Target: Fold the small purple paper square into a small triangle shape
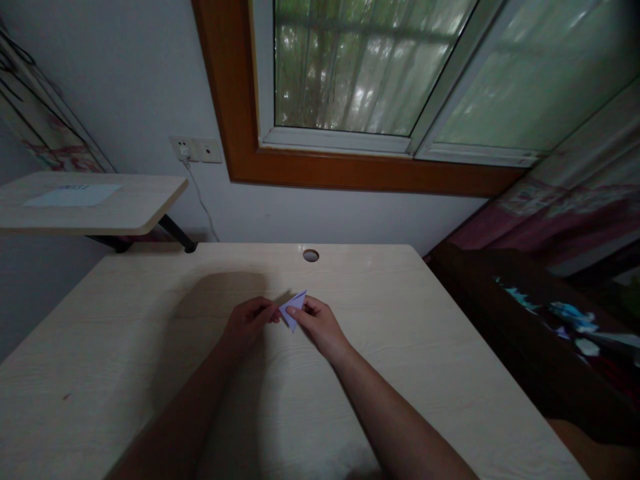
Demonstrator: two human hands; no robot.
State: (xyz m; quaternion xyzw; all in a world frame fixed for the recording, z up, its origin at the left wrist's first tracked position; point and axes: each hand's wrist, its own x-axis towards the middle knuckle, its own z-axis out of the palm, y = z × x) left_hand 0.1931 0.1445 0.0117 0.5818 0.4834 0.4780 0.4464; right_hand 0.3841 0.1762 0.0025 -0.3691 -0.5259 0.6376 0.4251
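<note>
A small piece of pale purple paper (291, 311), folded into a triangle, is held up between my hands over the light wooden table (400, 400). My right hand (320, 321) pinches it from the right, the thumb lying across its face. From the left, my left hand (253, 316) has its thumb and fingers closed at the paper's left corner. The fingertips of both hands are partly hidden, and the folds behind the front face cannot be made out.
A raised shelf (165, 200) with a sheet of paper (73, 195) stands at the back left. A cable hole (311, 255) lies near the table's back edge. Below a window, the wall carries sockets (195, 149) with a white cable. Dark furniture (520, 333) bearing various items is at the right.
</note>
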